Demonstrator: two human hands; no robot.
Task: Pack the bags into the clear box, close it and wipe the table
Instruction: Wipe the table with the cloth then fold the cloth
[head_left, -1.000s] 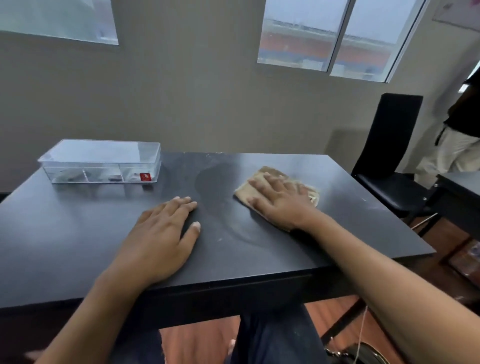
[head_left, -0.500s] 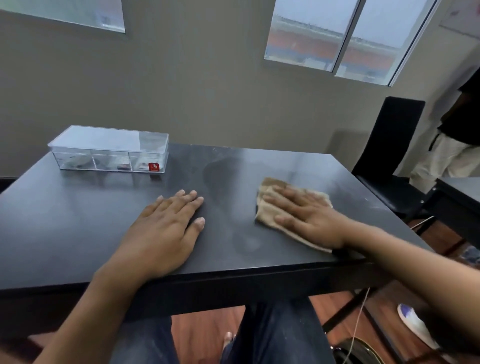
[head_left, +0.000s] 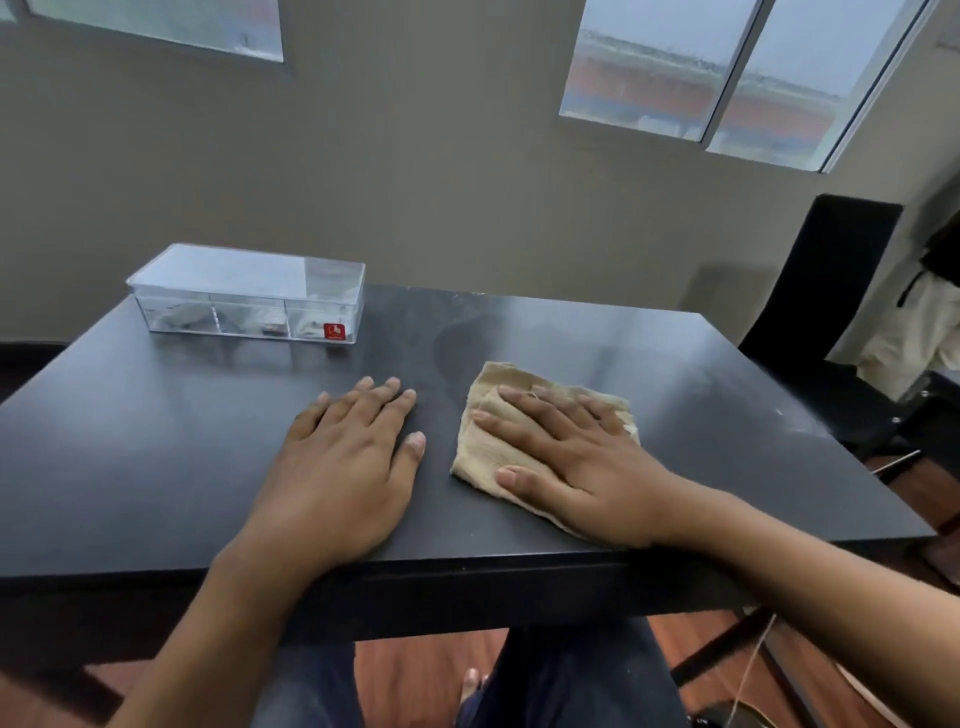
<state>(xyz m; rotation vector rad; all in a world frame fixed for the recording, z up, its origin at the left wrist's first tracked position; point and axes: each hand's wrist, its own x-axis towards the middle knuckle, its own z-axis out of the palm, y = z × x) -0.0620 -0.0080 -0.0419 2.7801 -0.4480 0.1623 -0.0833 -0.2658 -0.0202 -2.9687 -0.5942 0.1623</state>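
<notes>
The right hand (head_left: 576, 457) lies flat, palm down, with its fingers spread on a tan cloth (head_left: 485, 441), pressing it against the black table (head_left: 156, 467) close to the near edge, right of the middle; it grips nothing, the fingers simply rest apart on the fabric, the thumb laid along the cloth's near side. The cloth is crumpled and folded on itself, and it shows past the fingertips toward the far edge and to the left of the hand, while its near right part is hidden under the palm. Just beside it, apart from the cloth, the left hand (head_left: 343, 467) rests flat on the bare tabletop with its fingers close together and the thumb out to the side, holding nothing, its wrist crossing the near edge. A dull smear (head_left: 457, 338) marks the surface beyond the cloth, toward the middle of the table. The clear box (head_left: 249, 293) stands well apart from both hands at the far left corner, its lid on, with three compartments seen through its front wall and small pale and dark things inside that are too blurred to name; a red sticker (head_left: 335, 331) sits at the lower right of that wall. A black chair (head_left: 831, 291) stands past the table's right edge
</notes>
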